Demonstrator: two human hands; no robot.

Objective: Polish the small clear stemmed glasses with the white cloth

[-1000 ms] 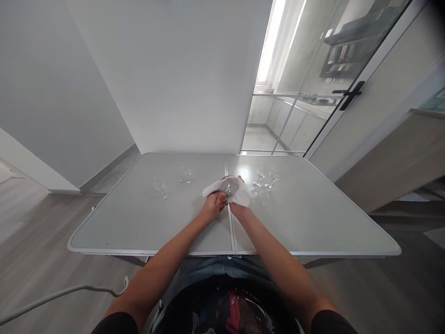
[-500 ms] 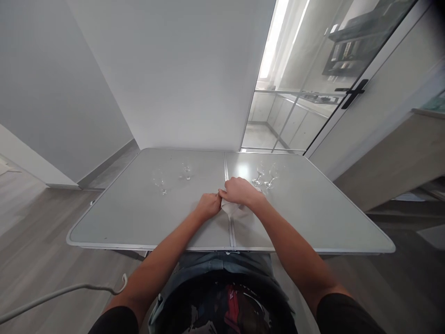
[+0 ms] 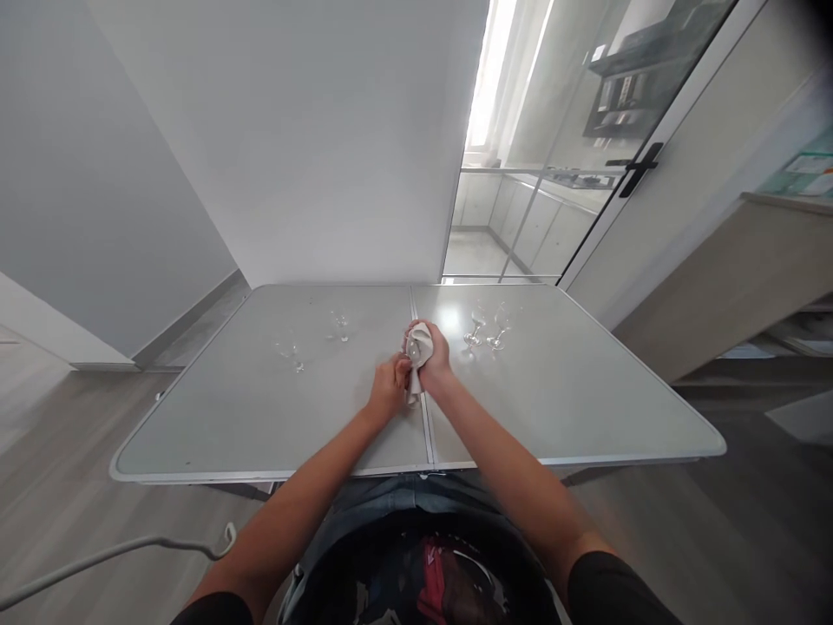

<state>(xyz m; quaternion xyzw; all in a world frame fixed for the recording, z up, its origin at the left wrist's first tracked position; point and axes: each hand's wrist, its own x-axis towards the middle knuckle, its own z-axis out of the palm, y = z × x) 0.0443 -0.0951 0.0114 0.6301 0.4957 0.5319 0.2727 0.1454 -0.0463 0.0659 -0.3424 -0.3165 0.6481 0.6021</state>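
Above the middle of the table (image 3: pixel 553 399), my left hand (image 3: pixel 389 382) and my right hand (image 3: pixel 437 351) are together around a small clear glass (image 3: pixel 414 350). My left fingers are closed on its near left side; which part they grip is hard to make out. A white cloth (image 3: pixel 423 338) is cupped in my right hand, wrapped against the glass, with a loose end hanging toward me. To the right stand two clear stemmed glasses, the nearer-in one (image 3: pixel 474 334) beside the outer one (image 3: pixel 498 334).
On the left half of the table are two more stemmed glasses, a front one (image 3: pixel 292 354) and a back one (image 3: pixel 340 326). A white wall (image 3: pixel 312 174) rises behind the table. A glazed door with a black handle (image 3: pixel 641 169) stands back right. A pale hooked rod (image 3: pixel 149 542) juts in at lower left.
My right hand has turned from palm-down over the cloth to cupping it from the right, so the glass and cloth now show. The view has shifted slightly.
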